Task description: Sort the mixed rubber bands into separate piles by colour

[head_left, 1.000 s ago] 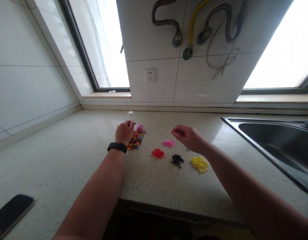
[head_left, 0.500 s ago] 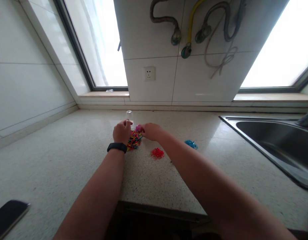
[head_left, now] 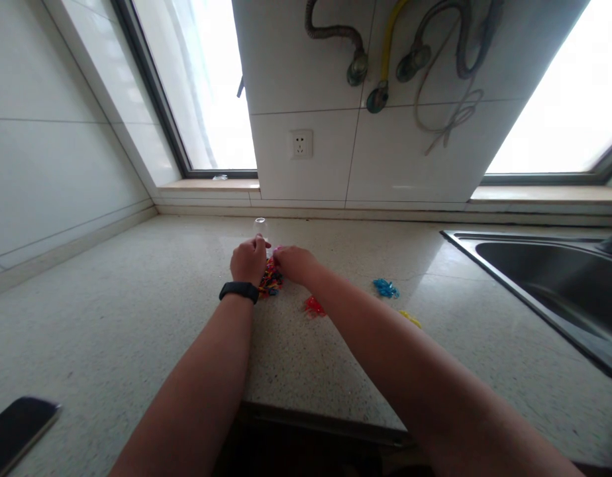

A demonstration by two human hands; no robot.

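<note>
A pile of small multicoloured rubber bands (head_left: pixel 271 279) lies on the counter between my hands. My left hand (head_left: pixel 249 260), with a black band on its wrist, curls closed at the pile's left edge. Just behind it stands a clear plastic cup or bottle (head_left: pixel 260 226), partly hidden by the fingers. My right hand (head_left: pixel 297 265) reaches in from the right, fingertips pinched together over the pile beside something pink (head_left: pixel 276 250). What either hand holds is too small or hidden to make out. Nearer me is a heap of red bands (head_left: pixel 314 307), partly behind my right forearm.
Beyond my right forearm sit a blue heap (head_left: pixel 386 287) and a yellow heap (head_left: pixel 410 318), the latter partly covered. A steel sink (head_left: pixel 459 237) is set into the counter at right. A dark phone-like object (head_left: pixel 20 430) lies at the near left. A tiled wall rises behind.
My right hand has moved slightly left, closer to my left hand, covering more of the pink thing. The yellow heap has come into view past my forearm. The whole view has shifted a little.
</note>
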